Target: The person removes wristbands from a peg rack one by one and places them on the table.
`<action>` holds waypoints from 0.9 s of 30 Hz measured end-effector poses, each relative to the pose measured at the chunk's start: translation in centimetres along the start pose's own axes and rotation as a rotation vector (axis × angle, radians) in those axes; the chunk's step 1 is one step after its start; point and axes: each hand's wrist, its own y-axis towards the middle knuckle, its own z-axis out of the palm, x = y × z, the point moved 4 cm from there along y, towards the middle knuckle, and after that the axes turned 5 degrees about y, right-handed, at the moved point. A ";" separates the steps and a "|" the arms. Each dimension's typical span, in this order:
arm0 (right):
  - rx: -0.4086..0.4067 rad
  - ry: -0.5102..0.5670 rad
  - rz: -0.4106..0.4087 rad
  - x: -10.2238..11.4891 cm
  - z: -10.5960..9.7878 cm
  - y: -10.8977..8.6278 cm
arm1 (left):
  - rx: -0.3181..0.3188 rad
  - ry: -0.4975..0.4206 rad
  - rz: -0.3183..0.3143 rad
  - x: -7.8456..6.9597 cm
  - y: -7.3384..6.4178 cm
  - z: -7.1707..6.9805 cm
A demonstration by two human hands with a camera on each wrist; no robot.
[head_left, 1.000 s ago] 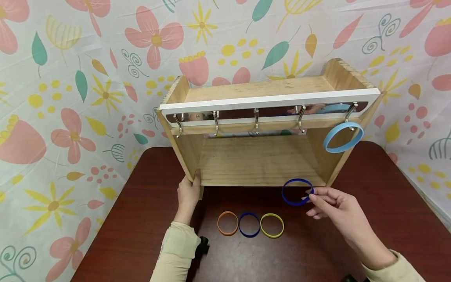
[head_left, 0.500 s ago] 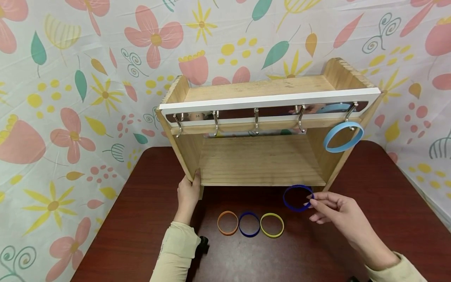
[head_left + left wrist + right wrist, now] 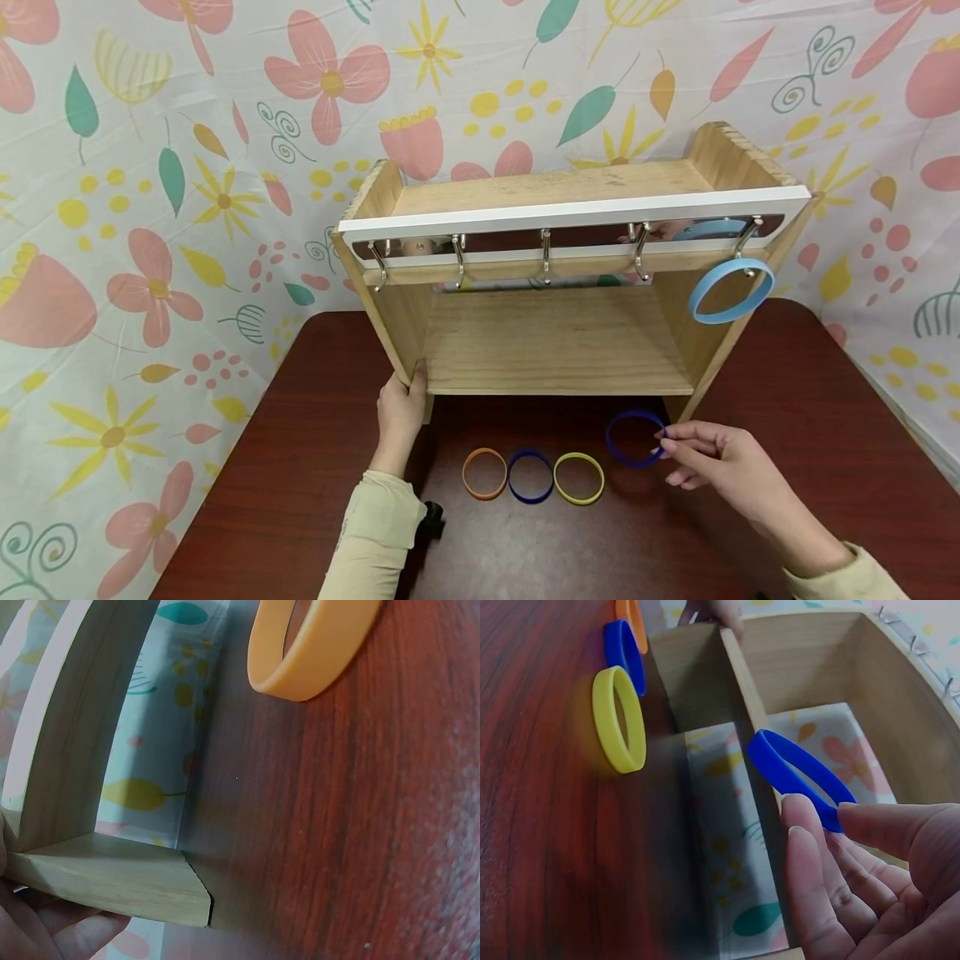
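A dark blue wristband is pinched at its right edge between the thumb and fingers of my right hand, in front of the rack's lower right corner. My left hand grips the lower left side of the wooden rack; the left wrist view shows its fingers around the wood by the leg. From the rightmost metal hook on the rack hangs a light blue wristband. Orange, blue and yellow wristbands lie in a row on the table below the rack.
Several double metal hooks line the white-edged strip across the rack's front. The dark red-brown table carries the rack. Behind stands a flower-patterned cloth.
My right hand has moved down and slightly right with the dark blue wristband, away from the hooks. The left hand, the rack and the other wristbands stay where they were.
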 end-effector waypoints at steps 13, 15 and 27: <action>0.102 -0.017 0.024 -1.7 -0.2 -0.1 | 0.002 0.006 0.005 0.1 0.1 0.1; 0.117 -0.018 0.022 -2.1 -0.2 -0.1 | -0.002 0.009 0.007 0.2 0.1 0.1; 0.209 -0.017 0.099 -3.9 0.6 -0.1 | -0.004 0.000 0.005 0.2 0.1 0.1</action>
